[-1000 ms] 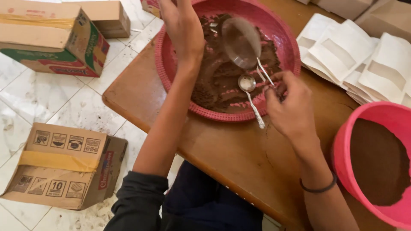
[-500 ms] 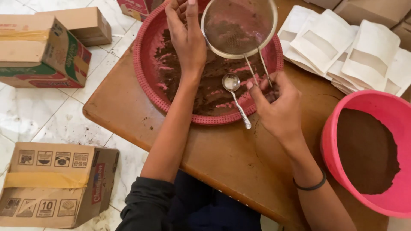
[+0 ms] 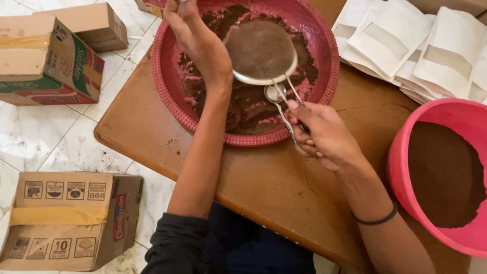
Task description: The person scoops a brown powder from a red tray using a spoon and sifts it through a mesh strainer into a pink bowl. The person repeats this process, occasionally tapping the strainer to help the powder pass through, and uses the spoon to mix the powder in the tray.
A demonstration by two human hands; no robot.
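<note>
Sieve now lowered over the red tray of brown powder, right hand gripping its handle with a spoon, left hand at tray's 11 o'clock, grip unclear, pink tub of powder at bench's 3 o'clock, white pouches beyond.

Left hand: bare, no rings or watch seen. Forearm behind it bare up to the elbow. Past the elbow, a dark sleeve, charcoal to black, soft fabric, bunched in folds at its edge.

Right hand: bare, short nails, no rings visible. Just behind the hand, at the wrist, a thin black band, plain, like a hair tie or cord. Forearm beyond the band bare to the frame edge.

Between the two arms, dark navy clothing over the lap.
</note>
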